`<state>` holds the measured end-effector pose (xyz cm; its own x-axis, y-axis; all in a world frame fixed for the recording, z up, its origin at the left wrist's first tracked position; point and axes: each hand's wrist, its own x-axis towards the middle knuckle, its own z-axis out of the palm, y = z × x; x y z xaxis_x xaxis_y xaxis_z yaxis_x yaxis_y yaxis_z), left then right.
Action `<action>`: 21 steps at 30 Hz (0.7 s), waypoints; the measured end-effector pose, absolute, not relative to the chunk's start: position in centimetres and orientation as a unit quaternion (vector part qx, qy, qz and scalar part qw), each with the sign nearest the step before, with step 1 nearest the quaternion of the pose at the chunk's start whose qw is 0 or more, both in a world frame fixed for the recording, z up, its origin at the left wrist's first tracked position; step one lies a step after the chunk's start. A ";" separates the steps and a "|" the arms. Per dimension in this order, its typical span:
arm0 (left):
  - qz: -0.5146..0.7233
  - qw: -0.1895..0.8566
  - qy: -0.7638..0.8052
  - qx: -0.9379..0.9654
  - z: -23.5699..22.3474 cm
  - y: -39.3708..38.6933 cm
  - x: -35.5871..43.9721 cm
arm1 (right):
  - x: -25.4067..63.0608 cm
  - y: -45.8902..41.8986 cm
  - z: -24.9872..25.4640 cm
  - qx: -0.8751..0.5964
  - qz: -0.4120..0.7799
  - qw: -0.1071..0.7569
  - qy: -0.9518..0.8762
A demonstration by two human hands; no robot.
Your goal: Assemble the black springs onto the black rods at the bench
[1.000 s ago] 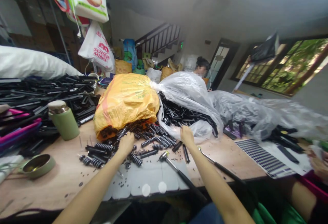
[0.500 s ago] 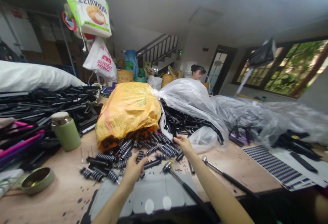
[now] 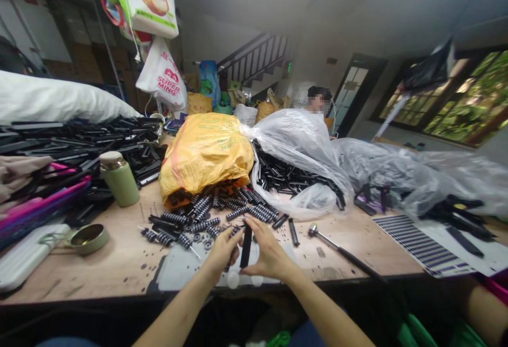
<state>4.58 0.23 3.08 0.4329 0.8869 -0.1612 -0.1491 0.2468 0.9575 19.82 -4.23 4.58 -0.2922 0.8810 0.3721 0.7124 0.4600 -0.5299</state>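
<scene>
Both my hands meet over the grey mat [image 3: 178, 273] at the table's front edge. My right hand [image 3: 270, 254] grips a black tube [image 3: 246, 246] held upright. My left hand [image 3: 222, 252] is closed against the tube's lower left side, pinching something too small to make out. Just beyond them lies a scatter of black ribbed springs [image 3: 206, 222] spilling from a yellow bag [image 3: 206, 151]. A clear bag [image 3: 301, 146] of black tubes lies to the right of it.
A metal hammer [image 3: 337, 249] lies right of my hands. A green flask [image 3: 119, 177] and its lid [image 3: 87, 237] stand at left, beside stacked black strips [image 3: 79, 140]. A striped sheet [image 3: 416, 244] lies at right. Another person sits beyond the bags.
Both hands pulled back from the spring pile toward the front edge. The right hand picked up a black tube and stood it upright; the left hand closed in beside it.
</scene>
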 end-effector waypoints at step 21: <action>0.391 0.764 0.387 0.337 3.2 -3.3 5.6 | 17.6 -7.4 1.6 -0.465 0.226 0.414 -0.749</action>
